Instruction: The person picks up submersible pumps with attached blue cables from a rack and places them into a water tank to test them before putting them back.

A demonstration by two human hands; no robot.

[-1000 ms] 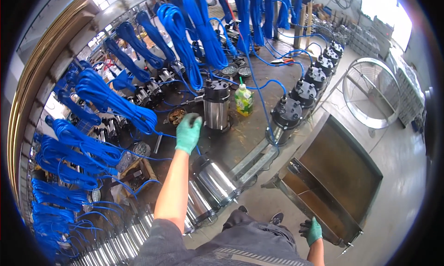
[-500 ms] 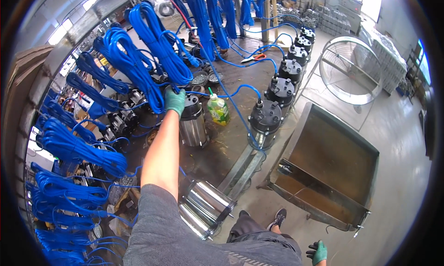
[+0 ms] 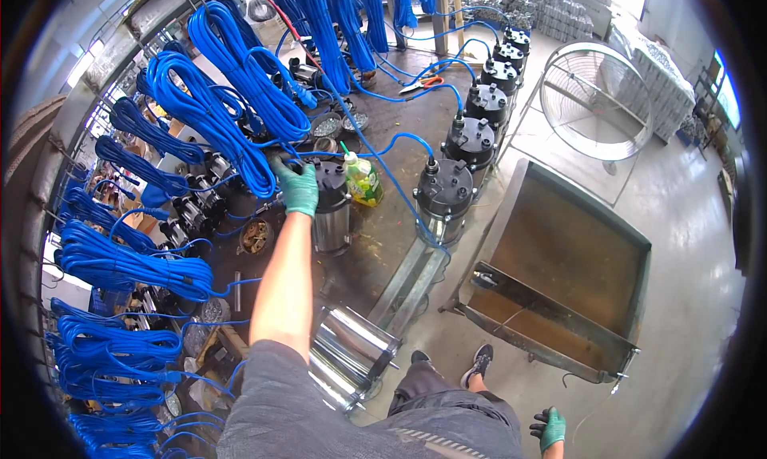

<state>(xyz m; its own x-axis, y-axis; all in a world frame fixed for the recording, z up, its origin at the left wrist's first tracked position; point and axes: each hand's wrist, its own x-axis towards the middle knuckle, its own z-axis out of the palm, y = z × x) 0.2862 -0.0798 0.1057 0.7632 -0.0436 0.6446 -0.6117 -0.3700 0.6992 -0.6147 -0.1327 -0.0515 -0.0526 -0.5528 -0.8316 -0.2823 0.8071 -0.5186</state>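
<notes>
My left hand (image 3: 297,189), in a green glove, reaches out beside an upright metal cylinder (image 3: 331,226) with a black cap, which looks like a pump. Its thumb and fingers are apart, close to the lower end of a hanging blue cable coil (image 3: 212,115); the fingertips are partly hidden. Just right of that pump stands a green and yellow bottle (image 3: 363,179) with a green straw-like spout. My right hand (image 3: 550,429), gloved too, hangs low at my right side, fingers loosely spread, holding nothing.
Several capped pumps line the bench's right edge, the nearest a black-topped one (image 3: 443,191). Shiny cylinders (image 3: 351,351) lie near me. Orange-handled scissors (image 3: 423,83) rest farther back. A metal trough (image 3: 567,251) and a round fan (image 3: 595,99) stand on the right.
My left hand has come slightly back from the pump's top to its left side, with thumb and fingers parted. The whole view has shifted a little; my right hand stays low.
</notes>
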